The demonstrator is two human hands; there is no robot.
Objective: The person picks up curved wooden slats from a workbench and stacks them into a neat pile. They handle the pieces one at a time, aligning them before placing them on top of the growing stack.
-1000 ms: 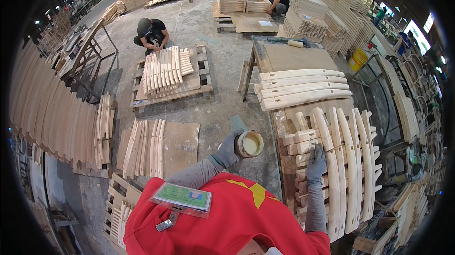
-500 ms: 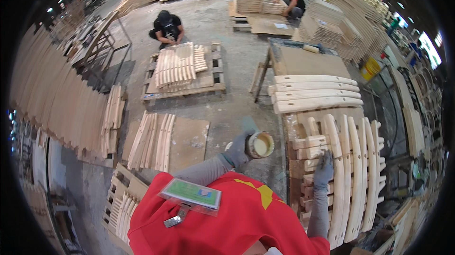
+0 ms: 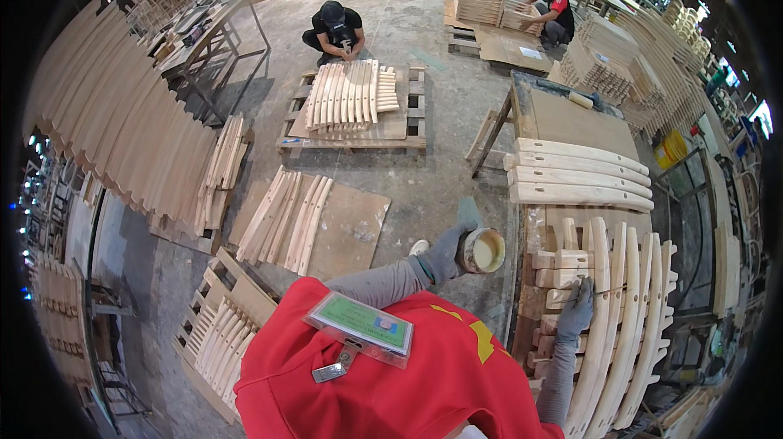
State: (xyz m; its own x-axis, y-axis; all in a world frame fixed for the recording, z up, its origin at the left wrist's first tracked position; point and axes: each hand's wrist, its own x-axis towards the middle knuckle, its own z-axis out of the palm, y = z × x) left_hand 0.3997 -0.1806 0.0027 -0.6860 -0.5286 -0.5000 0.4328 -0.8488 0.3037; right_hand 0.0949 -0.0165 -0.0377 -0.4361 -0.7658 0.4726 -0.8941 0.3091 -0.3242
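Note:
My gloved left hand [image 3: 444, 256] grips the side of a round can [image 3: 483, 250] that holds a cream-coloured liquid, held out over the floor beside the right-hand table. My right hand [image 3: 577, 309], also in a grey glove, is closed at the left edge of the curved wooden slats [image 3: 624, 292], above shorter wooden blocks [image 3: 561, 278]. A thin dark line runs from its fingers across the slats; whether it is a slim tool in the hand is too small to tell. The slats lie side by side, with slots along them.
Ahead on the right table lie more curved slats [image 3: 581, 174] and a brown board [image 3: 583, 121]. Slats on cardboard [image 3: 351, 223] and a pallet of slats [image 3: 351, 144] lie to the left. One person [image 3: 337, 31] squats behind that pallet; another [image 3: 555, 11] crouches farther right.
The whole view has shifted, so the scene sits farther right and the left side shows more. The can stays in my left hand; my right hand stays beside the slats.

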